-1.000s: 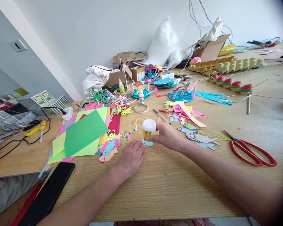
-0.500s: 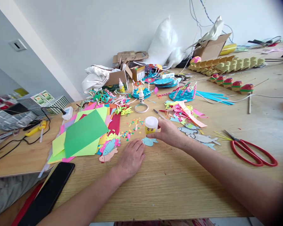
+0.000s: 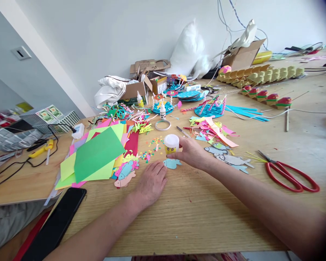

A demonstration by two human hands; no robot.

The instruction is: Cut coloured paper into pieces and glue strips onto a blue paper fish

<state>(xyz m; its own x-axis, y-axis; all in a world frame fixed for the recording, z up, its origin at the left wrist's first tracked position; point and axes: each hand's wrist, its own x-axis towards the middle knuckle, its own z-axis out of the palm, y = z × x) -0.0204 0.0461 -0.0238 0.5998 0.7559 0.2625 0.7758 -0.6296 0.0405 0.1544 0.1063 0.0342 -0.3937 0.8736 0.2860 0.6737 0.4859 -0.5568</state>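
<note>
My right hand [image 3: 192, 154] grips a small white plastic jar [image 3: 171, 140] with a yellow label, held upright just above the table. Below the jar lies a light blue paper fish [image 3: 173, 164]. My left hand [image 3: 152, 181] rests flat on the wood, its fingertips at the fish's left end. Small coloured paper dots [image 3: 146, 156] are scattered beyond my left hand. To its left, several cut paper fish [image 3: 125, 170] overlap in pink, blue and peach.
Coloured paper sheets [image 3: 97, 156] and a black phone [image 3: 61, 221] lie left. Right are red-handled scissors [image 3: 290, 177], grey paper fish [image 3: 230, 159] and paper scraps [image 3: 212, 130]. Behind stand a glue bottle [image 3: 162, 111], a tape roll [image 3: 162, 125] and egg cartons [image 3: 274, 75].
The jar in my right hand has shifted slightly left. My left hand and the blue fish stay where they were.
</note>
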